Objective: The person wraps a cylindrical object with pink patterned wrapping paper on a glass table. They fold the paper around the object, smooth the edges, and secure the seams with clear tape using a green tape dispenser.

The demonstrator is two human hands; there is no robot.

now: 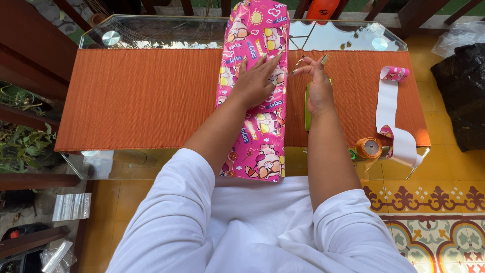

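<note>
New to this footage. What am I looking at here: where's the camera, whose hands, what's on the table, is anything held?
There is no machine: a person works with two bare hands, and the single camera sits on their head, looking down past their white sleeves.

The left hand lies flat, palm down, on a long package wrapped in pink cartoon-print paper, pressing rather than gripping it. The right hand rests just beside the package, fingers spread, over a green flat object that is mostly hidden, so I cannot tell what it is.

All this lies on an orange woven mat on a glass table. To the right are a curled strip of wrapping paper and a roll of tape.
</note>
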